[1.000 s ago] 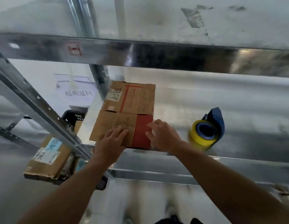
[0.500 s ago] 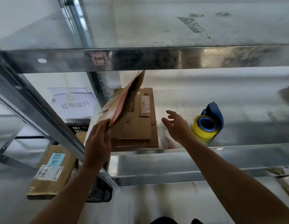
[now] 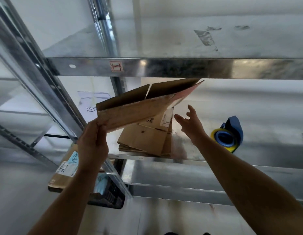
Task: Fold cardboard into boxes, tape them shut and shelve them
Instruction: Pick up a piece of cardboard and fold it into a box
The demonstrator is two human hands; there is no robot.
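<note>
left hand (image 3: 92, 143) grips flattened box (image 3: 139, 107) corner | right hand (image 3: 191, 123) spread, empty, just beside it

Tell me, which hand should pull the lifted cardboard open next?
Probably the right hand: it is open and empty, just beside the lifted cardboard and its free end. The left hand is busy pinching the cardboard's near corner.
</note>
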